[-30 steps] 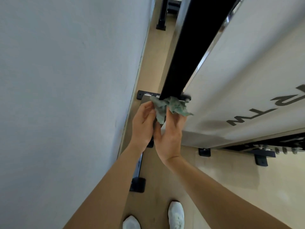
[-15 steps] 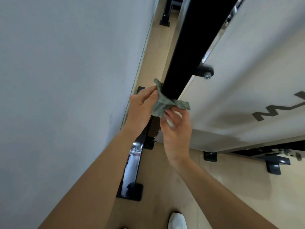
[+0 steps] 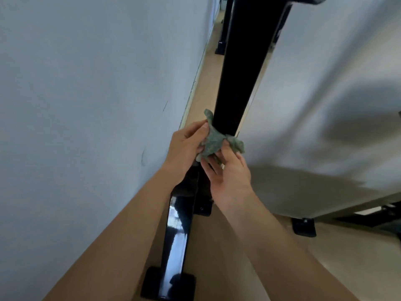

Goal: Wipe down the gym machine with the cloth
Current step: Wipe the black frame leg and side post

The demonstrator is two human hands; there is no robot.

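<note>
A crumpled green cloth (image 3: 213, 141) is wrapped round the near face of the gym machine's black upright post (image 3: 243, 68). My left hand (image 3: 187, 148) grips the cloth's left side against the post. My right hand (image 3: 227, 172) holds the cloth's right side from below, fingers curled up onto it. The post runs down to a glossy black base bar (image 3: 176, 240) on the floor. A large white panel (image 3: 325, 94) of the machine stands just right of the post.
A white wall (image 3: 86, 105) stands close on the left, leaving a narrow strip of tan floor (image 3: 208, 68) between it and the post. Black machine feet (image 3: 303, 227) sit under the white panel at right. Another black foot (image 3: 221, 47) stands farther along the wall.
Both hands and the cloth have slid up the black post from its base. The camera has tilted up, so the shoes and the panel lettering have left the view.
</note>
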